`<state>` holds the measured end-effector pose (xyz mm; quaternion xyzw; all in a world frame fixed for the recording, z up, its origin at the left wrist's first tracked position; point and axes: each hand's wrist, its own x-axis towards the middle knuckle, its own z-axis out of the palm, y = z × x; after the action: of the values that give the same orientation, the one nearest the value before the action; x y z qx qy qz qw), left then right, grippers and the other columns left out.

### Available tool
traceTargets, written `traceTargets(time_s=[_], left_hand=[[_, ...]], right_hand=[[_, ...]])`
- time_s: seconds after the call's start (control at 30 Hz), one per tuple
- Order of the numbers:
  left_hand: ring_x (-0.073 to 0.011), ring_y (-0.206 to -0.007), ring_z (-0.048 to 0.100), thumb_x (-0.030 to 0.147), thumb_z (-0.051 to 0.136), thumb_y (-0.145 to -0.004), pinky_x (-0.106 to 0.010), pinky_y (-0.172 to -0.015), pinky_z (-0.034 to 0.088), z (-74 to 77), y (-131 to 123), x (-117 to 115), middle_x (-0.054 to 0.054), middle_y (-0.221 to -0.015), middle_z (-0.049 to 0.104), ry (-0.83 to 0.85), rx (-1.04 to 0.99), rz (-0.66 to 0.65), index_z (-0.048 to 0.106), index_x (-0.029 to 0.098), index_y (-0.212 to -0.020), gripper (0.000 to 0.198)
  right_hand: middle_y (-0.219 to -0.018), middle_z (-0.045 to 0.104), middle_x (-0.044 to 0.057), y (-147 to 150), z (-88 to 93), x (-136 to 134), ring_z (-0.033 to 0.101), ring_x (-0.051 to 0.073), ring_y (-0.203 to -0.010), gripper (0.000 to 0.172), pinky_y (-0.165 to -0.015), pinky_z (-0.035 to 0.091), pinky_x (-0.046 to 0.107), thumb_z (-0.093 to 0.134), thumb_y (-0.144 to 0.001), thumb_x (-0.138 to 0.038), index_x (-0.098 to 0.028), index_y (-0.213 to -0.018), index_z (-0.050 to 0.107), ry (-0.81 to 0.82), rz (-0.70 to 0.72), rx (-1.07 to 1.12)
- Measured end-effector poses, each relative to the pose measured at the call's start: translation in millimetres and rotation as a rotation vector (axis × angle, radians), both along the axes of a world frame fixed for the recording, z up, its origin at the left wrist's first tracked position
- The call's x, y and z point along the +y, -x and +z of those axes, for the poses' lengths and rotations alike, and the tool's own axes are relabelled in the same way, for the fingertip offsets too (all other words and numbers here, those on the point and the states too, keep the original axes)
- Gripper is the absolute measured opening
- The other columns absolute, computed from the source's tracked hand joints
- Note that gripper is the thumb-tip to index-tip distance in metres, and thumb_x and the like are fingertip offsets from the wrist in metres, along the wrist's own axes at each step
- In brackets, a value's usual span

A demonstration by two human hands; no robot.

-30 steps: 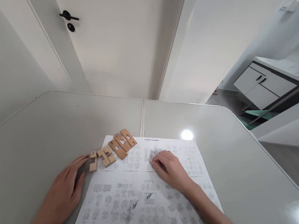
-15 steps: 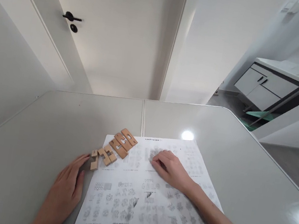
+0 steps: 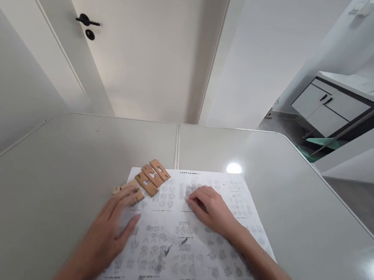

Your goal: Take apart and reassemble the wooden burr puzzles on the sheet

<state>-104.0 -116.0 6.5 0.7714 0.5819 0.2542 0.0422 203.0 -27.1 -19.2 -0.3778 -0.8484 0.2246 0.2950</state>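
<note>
My left hand (image 3: 110, 229) reaches over the notched wooden blocks (image 3: 139, 196) at the sheet's left edge, its fingertips at or just above them. Its thumb is spread away from the fingers, and it is somewhat blurred and holds nothing that I can see. The fingers hide much of the blocks. Just beyond lie flat wooden plates with cut-outs and marks: one (image 3: 160, 170) marked 2, a middle one (image 3: 152, 175), and a nearer one (image 3: 146, 184). On the printed paper sheet (image 3: 198, 250) rests my right hand (image 3: 210, 207), fingers curled, with nothing visible in them.
The sheet lies across a seam in the pale grey table (image 3: 43, 174). Past its far edge stands a white door (image 3: 150, 58) with a black handle. A washbasin cabinet (image 3: 331, 103) and a green-fitted pole (image 3: 360, 125) are at the right.
My left hand has moved right and forward, from beside the blocks to over them. My right hand stays on the sheet. The view has shifted slightly.
</note>
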Motion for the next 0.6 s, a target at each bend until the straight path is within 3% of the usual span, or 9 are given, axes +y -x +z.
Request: traceTargets(time_s=[0.13, 0.23, 0.37, 0.6], left_hand=[[-0.0279, -0.15, 0.046, 0.041, 0.049, -0.106, -0.047, -0.116, 0.051, 3.2, -38.0, 5.4, -0.009, -0.165, 0.044, 0.188, -0.073, -0.119, 0.04, 0.032, -0.151, 0.046], [-0.0307, -0.16, 0.026, 0.044, 0.05, -0.106, -0.051, -0.119, 0.047, -5.6, -51.6, 15.7, -0.01, -0.174, 0.025, 0.214, -0.04, -0.127, 0.028, 0.031, -0.159, 0.059], [-0.0334, -0.163, 0.01, 0.043, 0.051, -0.106, -0.058, -0.126, 0.034, -21.1, -51.3, 35.5, -0.01, -0.176, 0.017, 0.13, 0.02, -0.08, 0.018, 0.031, -0.164, 0.069], [-0.037, -0.162, 0.012, 0.052, 0.047, -0.106, -0.061, -0.127, 0.028, -33.2, -41.1, 76.8, -0.016, -0.174, 0.021, 0.057, 0.072, 0.013, 0.022, 0.025, -0.163, 0.068]], right_hand=[[-0.081, 0.067, 0.002, 0.5, 2.8, -0.6, 0.059, 0.019, -0.078, 0.018, -0.08, 0.049, 0.036, 0.053, -0.104, -0.02, -0.023, -0.088, 0.059, 0.009, 0.004, 0.004], [-0.082, 0.068, 0.002, 0.7, 3.3, -0.2, 0.06, 0.02, -0.079, 0.017, -0.079, 0.049, 0.036, 0.054, -0.104, -0.021, -0.023, -0.089, 0.06, 0.009, 0.001, -0.01], [-0.083, 0.068, 0.003, 0.5, 0.2, 1.2, 0.061, 0.019, -0.079, 0.017, -0.079, 0.049, 0.036, 0.054, -0.105, -0.022, -0.022, -0.089, 0.061, 0.007, -0.007, -0.039], [-0.087, 0.069, 0.004, 0.4, -0.6, 3.0, 0.061, 0.02, -0.08, 0.016, -0.08, 0.048, 0.037, 0.053, -0.105, -0.022, -0.022, -0.092, 0.062, 0.007, -0.001, -0.049]])
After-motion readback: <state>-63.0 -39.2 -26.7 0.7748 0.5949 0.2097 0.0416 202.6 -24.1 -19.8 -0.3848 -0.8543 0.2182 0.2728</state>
